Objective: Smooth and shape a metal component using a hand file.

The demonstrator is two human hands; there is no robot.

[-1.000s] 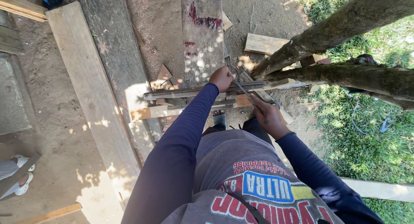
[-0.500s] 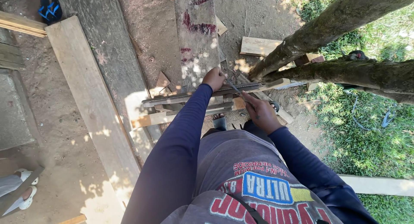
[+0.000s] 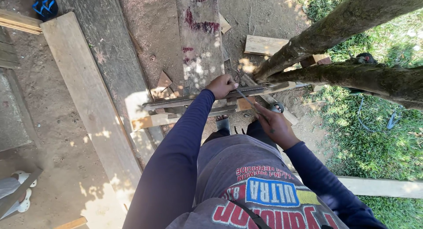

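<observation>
Tree trunks [image 3: 335, 31] crowd the right hand [image 3: 273, 125]; bare dirt [image 3: 154, 22] beyond the metal bar [image 3: 185, 101] lies open.

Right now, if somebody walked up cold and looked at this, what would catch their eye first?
Most likely the two hands at the centre: the left hand presses on a long dark metal bar laid across a wooden batten, while the right hand holds a thin file-like tool angled onto it. Next, the thick tree trunk slanting across the upper right, and pale planks on the dirt at left.

Planks [image 3: 94, 105] lie left of the clamped bar [image 3: 198, 99], tree trunks [image 3: 352, 44] right.
</observation>
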